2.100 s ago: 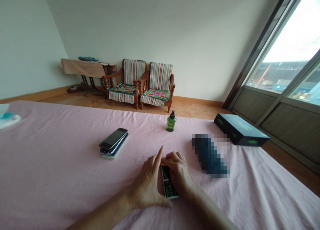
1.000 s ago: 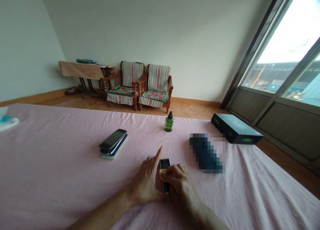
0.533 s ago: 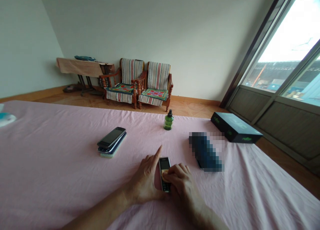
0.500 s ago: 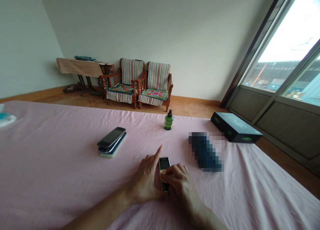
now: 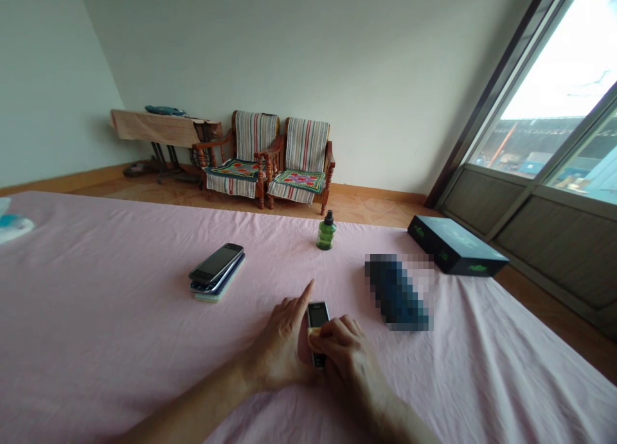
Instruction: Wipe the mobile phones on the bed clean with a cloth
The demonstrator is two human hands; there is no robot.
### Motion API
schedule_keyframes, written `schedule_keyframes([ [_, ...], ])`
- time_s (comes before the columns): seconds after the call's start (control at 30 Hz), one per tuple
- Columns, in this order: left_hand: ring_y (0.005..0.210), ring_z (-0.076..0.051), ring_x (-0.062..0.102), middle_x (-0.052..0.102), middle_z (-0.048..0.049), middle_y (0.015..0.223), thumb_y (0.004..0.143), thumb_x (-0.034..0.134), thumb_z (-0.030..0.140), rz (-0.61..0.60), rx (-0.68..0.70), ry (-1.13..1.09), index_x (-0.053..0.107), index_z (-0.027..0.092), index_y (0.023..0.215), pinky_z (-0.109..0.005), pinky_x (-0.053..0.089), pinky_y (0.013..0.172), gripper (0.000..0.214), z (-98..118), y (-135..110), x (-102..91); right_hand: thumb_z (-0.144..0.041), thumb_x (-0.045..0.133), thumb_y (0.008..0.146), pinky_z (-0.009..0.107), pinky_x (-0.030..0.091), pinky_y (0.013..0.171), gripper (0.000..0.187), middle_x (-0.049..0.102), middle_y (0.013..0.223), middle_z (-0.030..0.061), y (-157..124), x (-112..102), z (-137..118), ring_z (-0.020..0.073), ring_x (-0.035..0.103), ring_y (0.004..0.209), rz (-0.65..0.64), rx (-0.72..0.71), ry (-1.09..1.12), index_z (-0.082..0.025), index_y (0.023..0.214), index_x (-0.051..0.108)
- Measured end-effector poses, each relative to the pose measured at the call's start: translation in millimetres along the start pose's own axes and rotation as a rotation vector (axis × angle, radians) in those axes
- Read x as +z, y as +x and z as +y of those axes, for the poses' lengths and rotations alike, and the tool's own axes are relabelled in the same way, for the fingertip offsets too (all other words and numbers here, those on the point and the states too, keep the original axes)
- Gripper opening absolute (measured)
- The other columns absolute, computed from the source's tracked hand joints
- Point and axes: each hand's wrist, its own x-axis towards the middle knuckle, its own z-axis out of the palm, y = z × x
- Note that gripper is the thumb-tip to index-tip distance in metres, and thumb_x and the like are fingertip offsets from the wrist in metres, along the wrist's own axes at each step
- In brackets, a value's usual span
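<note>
A small keypad phone (image 5: 318, 315), dark-screened with a silver edge, lies face up on the pink sheet, between my hands. Along its left side, my left hand (image 5: 282, 338) steadies it, index finger pointing forward and thumb by the lower end. Pinched in my right hand (image 5: 347, 354) is a small yellowish pad (image 5: 313, 334), pressed against the phone below its screen. My fingers cover much of the pad, so its exact kind is unclear; part of the keypad is hidden too.
Left of my hands is a stack of phones (image 5: 218, 272). A green bottle (image 5: 326, 232) with a black cap stands ahead. To the right are a dark pixelated item (image 5: 396, 293) and a black box (image 5: 456, 245). Two wooden chairs (image 5: 299, 164) stand beyond the pink sheet (image 5: 120, 315).
The view has shifted very slightly. Both hands, the phone and the pad keep practically the same positions relative to each other.
</note>
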Motion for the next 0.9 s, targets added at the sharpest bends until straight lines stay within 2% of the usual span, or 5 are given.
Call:
schedule_keyframes([
  [0.1,0.110,-0.033,0.049,0.051,-0.0092,0.123,0.048,0.087,0.028,0.001,0.002,-0.001,-0.011,0.029,0.148,-0.053,0.035,0.100,0.140,-1,0,0.1,0.007,0.048,0.071,0.032,0.037,0.072,0.044,0.063,0.090,0.0032,2,0,1,0.0201,0.049,0.083,-0.017,0.002,0.013,-0.025,0.093,0.069],
  [0.3,0.113,-0.037,0.048,0.049,-0.0112,0.126,0.040,0.092,0.038,-0.002,-0.018,-0.005,-0.009,0.030,0.148,-0.055,0.035,0.098,0.148,1,-1,-1.5,0.006,0.046,0.070,0.033,0.036,0.073,0.039,0.060,0.083,0.0041,-2,-4,13,0.0192,0.049,0.080,0.074,0.098,0.018,-0.021,0.086,0.069],
  [0.53,0.111,-0.033,0.049,0.050,-0.0090,0.123,0.041,0.092,0.032,-0.004,-0.004,-0.006,-0.011,0.030,0.148,-0.052,0.036,0.100,0.148,1,0,-1.0,0.006,0.046,0.068,0.032,0.037,0.073,0.036,0.060,0.085,0.0047,5,-1,5,0.0190,0.049,0.081,0.031,0.104,0.057,-0.019,0.080,0.068],
  [0.7,0.111,-0.035,0.048,0.050,-0.0097,0.124,0.041,0.092,0.035,0.003,-0.010,0.003,-0.007,0.030,0.148,-0.053,0.035,0.099,0.146,1,-1,-0.8,0.005,0.046,0.072,0.032,0.036,0.072,0.032,0.059,0.081,0.0039,3,-4,9,0.0184,0.049,0.079,0.073,0.153,0.068,-0.019,0.076,0.066],
  [0.9,0.112,-0.033,0.047,0.049,-0.0096,0.125,0.041,0.092,0.026,0.004,0.011,0.003,-0.011,0.030,0.147,-0.051,0.036,0.099,0.148,-1,-1,0.6,0.007,0.046,0.069,0.031,0.038,0.072,0.033,0.060,0.085,0.0051,6,2,1,0.0187,0.050,0.081,0.031,0.107,0.069,-0.018,0.078,0.067],
])
